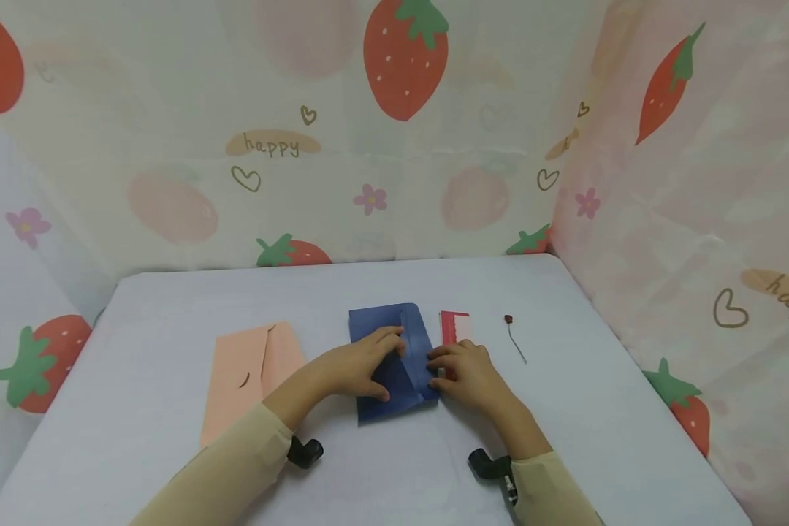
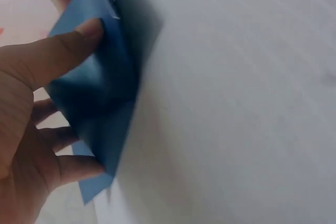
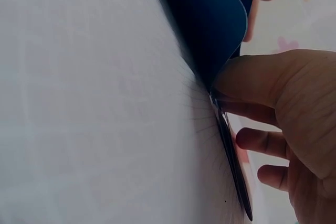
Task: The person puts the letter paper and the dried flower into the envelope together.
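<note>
A blue envelope [image 1: 384, 365] lies on the white table between both hands, its flap toward the right. My left hand [image 1: 358, 365] holds its left part; in the left wrist view the thumb [image 2: 79, 38] is on the near face and some fingertips are hidden behind the paper. The right hand [image 1: 470, 372] pinches the flap edge; in the right wrist view its thumb [image 3: 252, 80] lies against the blue paper, with other fingers partly hidden behind. Just beyond the right hand is a red and white card-like piece [image 1: 456, 325], partly covered by that hand.
A pink envelope [image 1: 237, 376] with a small dark curved mark lies left of the blue one, partly under the left forearm. Farther right is a small dried-looking dark red flower [image 1: 509, 319] on a thin stem. Strawberry-printed cloth [image 1: 368, 161] hangs behind the table.
</note>
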`<control>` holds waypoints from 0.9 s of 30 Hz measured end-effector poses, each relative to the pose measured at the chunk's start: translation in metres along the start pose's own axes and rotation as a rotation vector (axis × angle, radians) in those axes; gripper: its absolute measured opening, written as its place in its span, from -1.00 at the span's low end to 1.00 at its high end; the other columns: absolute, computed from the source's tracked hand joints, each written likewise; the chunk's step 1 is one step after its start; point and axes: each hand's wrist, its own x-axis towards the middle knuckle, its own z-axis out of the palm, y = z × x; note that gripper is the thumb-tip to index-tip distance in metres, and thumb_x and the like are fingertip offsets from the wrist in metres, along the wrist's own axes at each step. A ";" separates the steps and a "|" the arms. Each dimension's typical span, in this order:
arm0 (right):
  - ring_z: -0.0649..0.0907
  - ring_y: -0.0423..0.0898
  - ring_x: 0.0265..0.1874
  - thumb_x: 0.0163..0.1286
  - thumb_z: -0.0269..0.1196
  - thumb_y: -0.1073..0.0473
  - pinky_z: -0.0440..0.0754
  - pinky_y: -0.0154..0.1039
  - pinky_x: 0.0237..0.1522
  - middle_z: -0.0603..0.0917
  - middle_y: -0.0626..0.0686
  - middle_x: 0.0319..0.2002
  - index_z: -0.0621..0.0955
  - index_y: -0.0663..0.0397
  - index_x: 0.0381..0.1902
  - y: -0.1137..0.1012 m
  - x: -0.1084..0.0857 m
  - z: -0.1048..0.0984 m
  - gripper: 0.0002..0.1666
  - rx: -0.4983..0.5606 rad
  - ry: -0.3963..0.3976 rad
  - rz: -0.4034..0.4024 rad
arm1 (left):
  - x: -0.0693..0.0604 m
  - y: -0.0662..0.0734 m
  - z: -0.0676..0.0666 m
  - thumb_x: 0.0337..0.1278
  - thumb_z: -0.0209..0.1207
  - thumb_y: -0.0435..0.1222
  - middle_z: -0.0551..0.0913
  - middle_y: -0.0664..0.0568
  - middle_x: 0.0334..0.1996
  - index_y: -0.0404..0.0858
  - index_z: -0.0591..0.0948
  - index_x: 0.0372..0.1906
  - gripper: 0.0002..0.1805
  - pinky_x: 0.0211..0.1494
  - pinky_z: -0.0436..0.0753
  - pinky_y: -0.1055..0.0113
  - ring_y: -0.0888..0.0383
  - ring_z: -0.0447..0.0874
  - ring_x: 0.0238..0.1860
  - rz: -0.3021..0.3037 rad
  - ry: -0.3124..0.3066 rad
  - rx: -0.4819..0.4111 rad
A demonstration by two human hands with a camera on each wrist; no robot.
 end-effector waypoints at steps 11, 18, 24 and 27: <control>0.60 0.00 0.04 0.24 0.51 0.02 0.45 0.03 -0.01 0.75 -0.07 0.08 0.79 -0.06 -0.05 -0.002 0.001 -0.005 -0.67 0.008 0.037 -0.003 | -0.002 -0.002 0.000 0.04 0.52 0.01 0.11 -0.04 0.60 0.02 0.33 0.23 -0.26 0.34 0.55 0.08 -0.03 0.30 0.51 0.027 0.036 -0.010; 0.63 0.06 0.01 0.21 0.53 0.08 0.50 0.06 -0.05 0.77 -0.01 0.02 0.79 -0.02 -0.06 -0.002 0.002 -0.009 -0.67 0.009 0.162 0.014 | -0.001 -0.002 -0.001 0.04 0.52 0.00 0.10 -0.06 0.60 0.01 0.33 0.23 -0.26 0.38 0.52 0.08 -0.03 0.28 0.52 0.031 0.027 -0.023; 0.63 0.13 0.04 0.20 0.53 0.15 0.50 0.14 0.02 0.75 0.04 0.04 0.79 0.02 -0.04 0.002 -0.001 -0.011 -0.65 0.037 0.248 0.139 | -0.002 -0.002 0.000 0.03 0.52 -0.01 0.10 -0.09 0.60 -0.02 0.34 0.24 -0.24 0.44 0.46 0.08 -0.03 0.23 0.55 0.033 0.019 -0.021; 0.61 0.14 0.09 0.21 0.53 0.14 0.48 0.16 0.11 0.73 0.05 0.09 0.78 0.03 -0.01 0.004 -0.002 -0.012 -0.63 0.038 0.253 0.215 | -0.002 -0.001 -0.001 0.03 0.52 -0.01 0.09 -0.10 0.60 -0.03 0.34 0.25 -0.24 0.44 0.46 0.07 -0.04 0.23 0.55 0.029 0.012 -0.024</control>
